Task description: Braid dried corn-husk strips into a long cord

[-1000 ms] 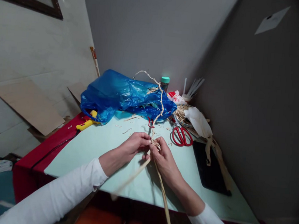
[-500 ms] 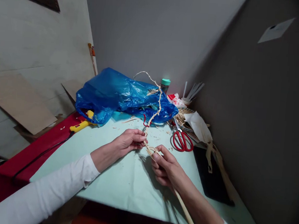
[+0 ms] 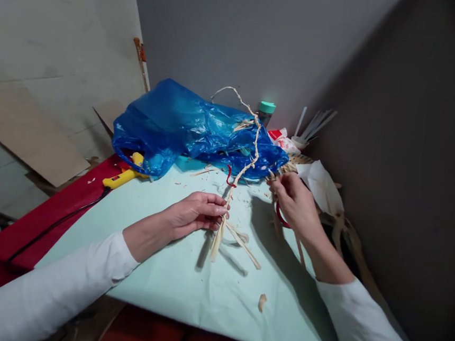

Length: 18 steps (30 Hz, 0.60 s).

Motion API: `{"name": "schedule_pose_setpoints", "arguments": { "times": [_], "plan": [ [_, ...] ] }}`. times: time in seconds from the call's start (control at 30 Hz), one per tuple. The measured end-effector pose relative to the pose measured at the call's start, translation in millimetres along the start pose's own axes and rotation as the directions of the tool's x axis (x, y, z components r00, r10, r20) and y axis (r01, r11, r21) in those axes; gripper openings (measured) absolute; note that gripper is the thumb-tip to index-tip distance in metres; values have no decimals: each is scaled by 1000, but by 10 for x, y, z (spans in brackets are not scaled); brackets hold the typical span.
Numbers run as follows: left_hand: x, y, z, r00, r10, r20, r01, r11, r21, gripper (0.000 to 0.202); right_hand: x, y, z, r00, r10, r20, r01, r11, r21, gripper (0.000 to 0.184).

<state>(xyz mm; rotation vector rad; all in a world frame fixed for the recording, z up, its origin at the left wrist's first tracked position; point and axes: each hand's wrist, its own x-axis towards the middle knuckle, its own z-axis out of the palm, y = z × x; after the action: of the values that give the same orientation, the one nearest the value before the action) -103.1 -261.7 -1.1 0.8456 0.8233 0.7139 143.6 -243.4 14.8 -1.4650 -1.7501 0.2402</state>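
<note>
My left hand (image 3: 197, 215) is closed in a pinch on a pale braided straw cord (image 3: 256, 146), just above its loose lower ends. The cord rises from those fingers, curving over the blue bag. Below the pinch, several flat straw ends (image 3: 244, 242) fan out over the green sheet. To the right, my right hand (image 3: 298, 203) has thumb and fingers pressed together around a pale straw strip (image 3: 271, 175), whose tail seems to hang below the hand. The red-handled scissors (image 3: 281, 217) lie mostly hidden behind this hand.
A blue plastic bag (image 3: 167, 128) covers the back of the table. At its left lies a yellow glue gun (image 3: 121, 178) with a black cord. A green-lidded jar (image 3: 266, 110), a cup of white sticks (image 3: 300, 142) and white paper (image 3: 322, 184) stand or lie back right. Straw scraps dot the green sheet (image 3: 153, 291).
My right hand has left the cord's lower end and moved right and upward toward the scissors. The cord's ends now hang loose below my left hand. A small scrap now lies near the front.
</note>
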Motion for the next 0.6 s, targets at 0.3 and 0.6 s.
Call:
{"name": "schedule_pose_setpoints", "arguments": {
  "times": [0.3,0.6],
  "plan": [
    [-50,-30,181,999,-18,37,19,1000,-15,29,-133,-53,127,994,-108,13,109,978,-179,24],
    [-100,-31,225,1000,11,26,-10,1000,-11,34,-242,-403,-1,979,41,198,-81,977,198,20]
  ]
}}
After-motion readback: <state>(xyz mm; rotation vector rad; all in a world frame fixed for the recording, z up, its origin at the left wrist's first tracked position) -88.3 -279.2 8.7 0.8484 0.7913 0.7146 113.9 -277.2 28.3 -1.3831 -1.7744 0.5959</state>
